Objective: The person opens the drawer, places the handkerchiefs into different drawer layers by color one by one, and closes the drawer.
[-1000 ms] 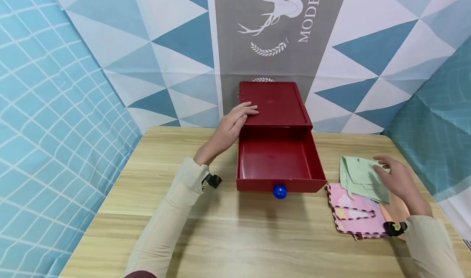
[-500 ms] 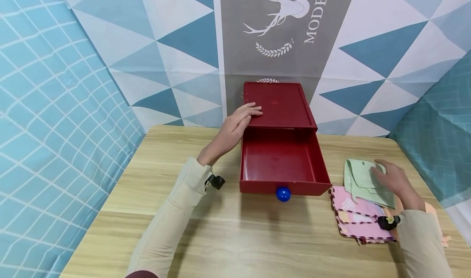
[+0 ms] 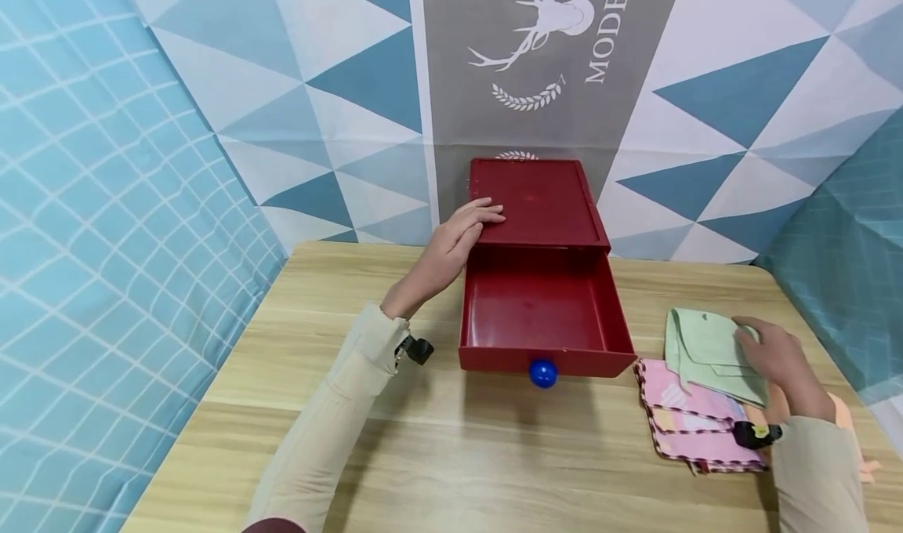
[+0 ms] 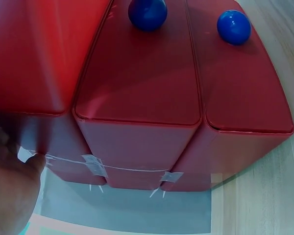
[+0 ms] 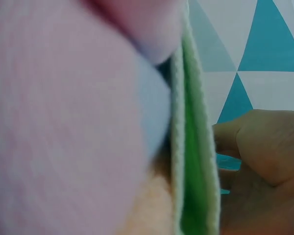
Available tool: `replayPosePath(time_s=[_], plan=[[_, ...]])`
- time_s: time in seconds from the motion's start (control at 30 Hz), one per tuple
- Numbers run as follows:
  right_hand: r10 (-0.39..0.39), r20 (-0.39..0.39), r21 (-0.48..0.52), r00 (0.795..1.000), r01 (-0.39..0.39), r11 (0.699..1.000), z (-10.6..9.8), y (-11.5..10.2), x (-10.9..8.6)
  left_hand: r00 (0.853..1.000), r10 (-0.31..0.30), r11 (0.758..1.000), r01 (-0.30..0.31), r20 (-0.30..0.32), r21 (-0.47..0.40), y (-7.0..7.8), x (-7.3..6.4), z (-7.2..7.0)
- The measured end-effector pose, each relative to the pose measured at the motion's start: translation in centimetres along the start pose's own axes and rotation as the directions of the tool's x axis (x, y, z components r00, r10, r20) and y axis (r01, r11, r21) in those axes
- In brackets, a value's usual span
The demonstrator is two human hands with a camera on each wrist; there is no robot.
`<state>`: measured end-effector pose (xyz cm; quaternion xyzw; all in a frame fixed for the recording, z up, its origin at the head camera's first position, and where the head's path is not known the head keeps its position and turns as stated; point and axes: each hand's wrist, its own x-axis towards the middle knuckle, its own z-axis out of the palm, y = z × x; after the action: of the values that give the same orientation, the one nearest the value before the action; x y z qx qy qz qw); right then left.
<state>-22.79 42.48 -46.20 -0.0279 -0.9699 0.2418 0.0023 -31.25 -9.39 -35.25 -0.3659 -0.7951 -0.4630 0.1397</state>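
Note:
A red drawer unit (image 3: 529,204) stands at the back of the table, its top drawer (image 3: 532,353) pulled out and bare inside, with a blue knob (image 3: 542,373) on the front. My left hand (image 3: 447,247) rests on the unit's top at the left edge, fingers extended. At the right, my right hand (image 3: 779,360) is over a folded green cloth (image 3: 708,345), its fingers near the cloth's right side. The right wrist view shows the green cloth's edge (image 5: 193,147) beside the hand; whether the fingertips touch it is hidden. The green cloth overlaps a pink cloth (image 3: 694,435) with a dark scalloped border.
An orange cloth (image 3: 845,423) lies partly under the right forearm. In the left wrist view, two lower drawers (image 4: 142,73) sit shut beneath the top one, each with a blue knob. Patterned fabric (image 3: 339,86) hangs behind the wooden table (image 3: 423,455).
My right hand has shifted slightly over the green cloth. The left hand stays on the drawer unit, and the whole head view has moved a little.

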Motion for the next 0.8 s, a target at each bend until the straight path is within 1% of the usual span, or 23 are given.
replayPosePath(time_s=[0.17,0.37,0.5,0.63,0.8], plan=[[0.009,-0.040,0.006,0.999,-0.009,1.000,-0.1,0.0,-0.4,1.000,0.021,1.000,-0.021,-0.021,0.003,-0.1,0.0,0.1],[0.034,-0.096,0.021,0.995,-0.032,0.999,-0.1,0.1,-0.7,1.000,0.027,1.000,-0.027,-0.015,-0.007,0.1,0.3,0.1],[0.054,-0.122,0.051,0.991,-0.048,0.998,-0.4,0.1,-0.9,1.000,0.023,1.000,-0.023,-0.015,-0.016,0.1,0.3,0.1],[0.089,-0.114,0.102,0.990,-0.078,0.992,-1.0,0.0,-1.0,0.999,0.018,1.000,-0.019,-0.030,-0.021,0.1,0.1,0.2],[0.114,-0.057,0.155,0.992,-0.104,0.982,-1.7,0.0,-1.3,0.999,0.008,1.000,-0.009,-0.031,-0.029,0.0,0.0,0.3]])
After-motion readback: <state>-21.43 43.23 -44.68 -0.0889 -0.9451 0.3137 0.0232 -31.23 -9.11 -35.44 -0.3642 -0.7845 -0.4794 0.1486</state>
